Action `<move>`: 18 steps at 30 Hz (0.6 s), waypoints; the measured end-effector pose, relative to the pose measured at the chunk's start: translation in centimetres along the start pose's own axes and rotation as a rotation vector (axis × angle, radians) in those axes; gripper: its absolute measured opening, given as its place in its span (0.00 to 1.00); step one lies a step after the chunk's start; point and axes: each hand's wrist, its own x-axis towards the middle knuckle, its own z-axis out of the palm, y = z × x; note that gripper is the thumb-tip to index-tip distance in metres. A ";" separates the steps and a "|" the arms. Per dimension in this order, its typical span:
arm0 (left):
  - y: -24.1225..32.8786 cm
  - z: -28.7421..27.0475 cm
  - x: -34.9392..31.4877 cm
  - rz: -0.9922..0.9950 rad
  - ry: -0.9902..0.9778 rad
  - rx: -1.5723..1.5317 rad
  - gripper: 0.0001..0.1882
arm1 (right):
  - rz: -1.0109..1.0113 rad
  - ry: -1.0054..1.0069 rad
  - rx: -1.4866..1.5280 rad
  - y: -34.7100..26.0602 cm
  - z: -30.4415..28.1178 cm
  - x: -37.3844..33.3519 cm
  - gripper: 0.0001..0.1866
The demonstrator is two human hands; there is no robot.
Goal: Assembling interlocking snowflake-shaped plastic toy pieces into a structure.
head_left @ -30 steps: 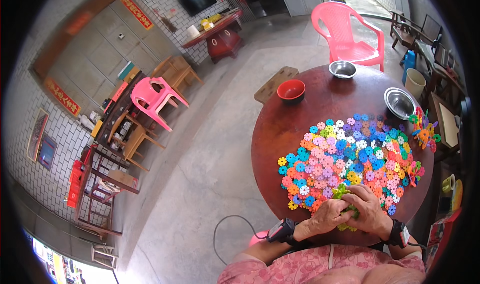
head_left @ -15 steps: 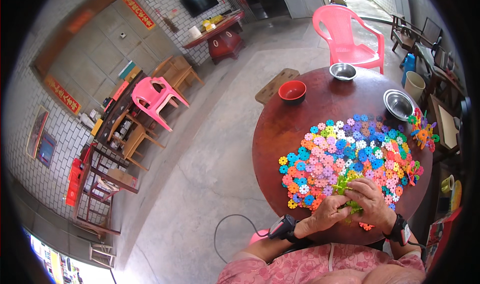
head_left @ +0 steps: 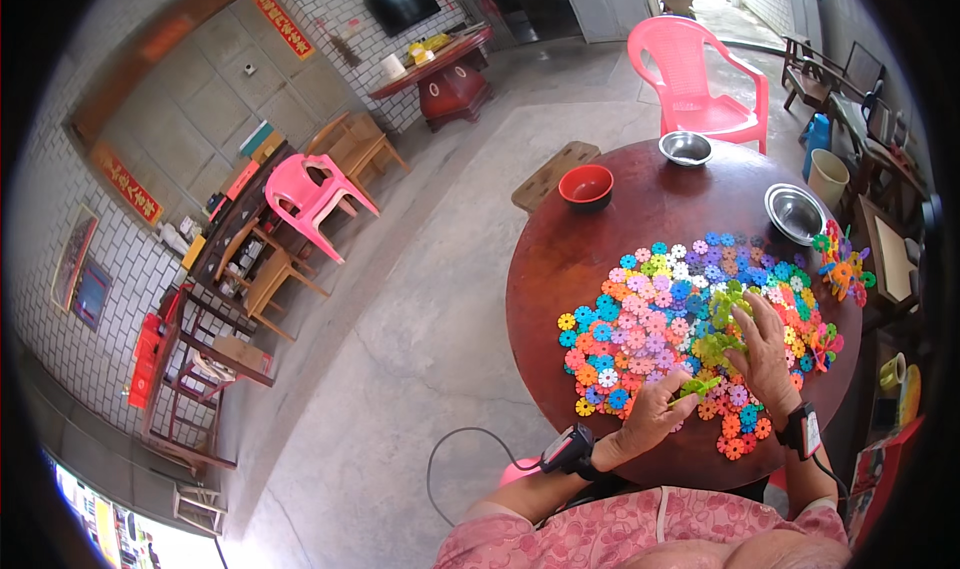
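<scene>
The shirt [head_left: 600, 524] is pink with a darker floral print, short sleeves [head_left: 487, 517] and a pale strip [head_left: 663, 511] down the front. The left hand [head_left: 650, 415] and right hand [head_left: 766, 357] are bare. The left wrist unit [head_left: 567, 451] is black and boxy, a thin dark cable [head_left: 431, 471] looping near it; the right unit [head_left: 801, 429], also black, has a white label [head_left: 811, 436] and a second cable [head_left: 832, 476].

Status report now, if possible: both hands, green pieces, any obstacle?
Left hand: pinching a green piece. Right hand: holding a green cluster. Possible obstacle: loose flower discs close to both hands.
</scene>
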 end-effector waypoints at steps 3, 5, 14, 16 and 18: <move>-0.5 0.3 0.1 0.007 -0.025 0.092 0.07 | 0.068 -0.036 0.053 0.2 -0.3 0.0 0.33; -1.0 0.5 0.1 0.031 -0.025 0.147 0.07 | 0.063 -0.013 0.098 0.6 -0.3 -0.1 0.34; -0.1 0.7 0.5 0.093 -0.053 0.281 0.09 | 0.154 0.024 0.240 1.4 -0.7 0.2 0.44; 0.5 0.8 0.6 0.126 -0.095 0.312 0.10 | 0.126 0.131 0.237 1.7 -0.8 0.2 0.46; 0.1 0.8 0.6 0.123 -0.091 0.308 0.10 | 0.087 0.065 0.276 1.9 -1.0 0.3 0.44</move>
